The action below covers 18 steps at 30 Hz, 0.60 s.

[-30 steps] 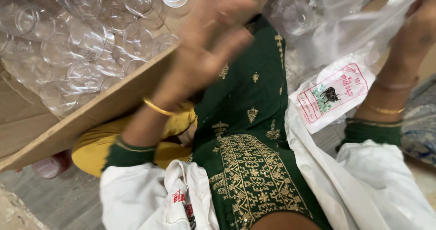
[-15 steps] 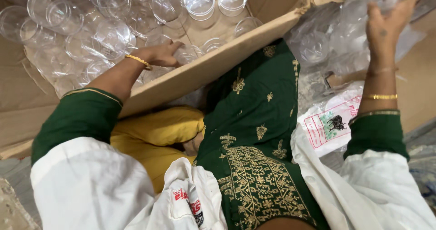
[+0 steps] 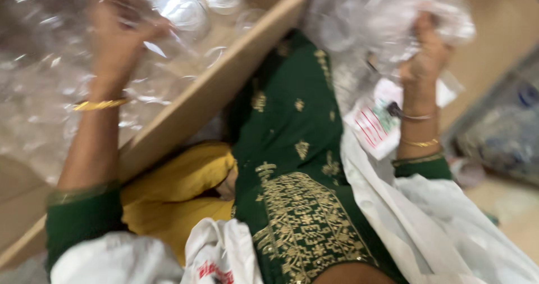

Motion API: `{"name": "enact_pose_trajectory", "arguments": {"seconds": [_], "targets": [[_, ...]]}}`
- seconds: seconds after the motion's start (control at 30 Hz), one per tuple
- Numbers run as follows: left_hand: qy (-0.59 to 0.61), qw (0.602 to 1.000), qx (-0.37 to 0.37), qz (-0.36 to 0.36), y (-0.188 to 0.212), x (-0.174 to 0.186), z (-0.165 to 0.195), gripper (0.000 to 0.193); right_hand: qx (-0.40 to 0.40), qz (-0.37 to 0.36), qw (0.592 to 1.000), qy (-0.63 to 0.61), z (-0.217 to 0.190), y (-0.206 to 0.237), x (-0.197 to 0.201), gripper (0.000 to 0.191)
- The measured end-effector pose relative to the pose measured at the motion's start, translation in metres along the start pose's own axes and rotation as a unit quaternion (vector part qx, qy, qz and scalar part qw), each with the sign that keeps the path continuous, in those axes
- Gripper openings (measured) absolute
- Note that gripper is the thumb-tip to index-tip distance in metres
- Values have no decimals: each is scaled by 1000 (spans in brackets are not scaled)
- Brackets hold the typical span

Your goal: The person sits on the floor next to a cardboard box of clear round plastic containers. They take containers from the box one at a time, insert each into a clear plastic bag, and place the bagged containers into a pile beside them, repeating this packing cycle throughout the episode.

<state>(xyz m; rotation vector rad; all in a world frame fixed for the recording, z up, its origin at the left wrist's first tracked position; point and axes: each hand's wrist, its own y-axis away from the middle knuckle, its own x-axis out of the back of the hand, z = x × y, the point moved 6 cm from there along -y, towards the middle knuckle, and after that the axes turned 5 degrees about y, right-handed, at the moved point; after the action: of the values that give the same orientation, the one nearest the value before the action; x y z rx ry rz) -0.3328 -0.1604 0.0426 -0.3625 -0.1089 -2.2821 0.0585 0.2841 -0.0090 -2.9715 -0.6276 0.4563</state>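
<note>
**Clear plastic cups in box and bag**

Transparent plastic cups lie loosely heaped in an open cardboard box, several mouth-up, blurred by motion. A clear plastic bag holding more cups hangs crumpled at upper right, a printed red-and-white label below it.

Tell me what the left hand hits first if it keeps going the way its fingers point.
Probably the clear plastic cups heaped in the cardboard box; the left hand is already among them, though blur hides depth.

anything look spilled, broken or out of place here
Nothing stands out. The clear plastic cups lie loose in the cardboard box; left hand reaches among them, right hand grips a clear plastic bag.
</note>
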Motion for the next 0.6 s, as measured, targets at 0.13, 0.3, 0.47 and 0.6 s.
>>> {"name": "enact_pose_trajectory", "arguments": {"seconds": [0.13,0.3,0.47,0.6], "targets": [[289,957,-27,6,47,-50,75,58,-38,-26,999,-25,-7,67,-23,33],[106,988,-8,-112,90,-197,67,64,-9,-125,992,-13,-55,130,-58,29],[-14,998,10,-58,90,-227,49,67,9,-79,997,17,-83,143,-53,17],[-57,984,-164,33,104,-211,105,56,51,-120,991,34,-95,145,-66,17]]}}
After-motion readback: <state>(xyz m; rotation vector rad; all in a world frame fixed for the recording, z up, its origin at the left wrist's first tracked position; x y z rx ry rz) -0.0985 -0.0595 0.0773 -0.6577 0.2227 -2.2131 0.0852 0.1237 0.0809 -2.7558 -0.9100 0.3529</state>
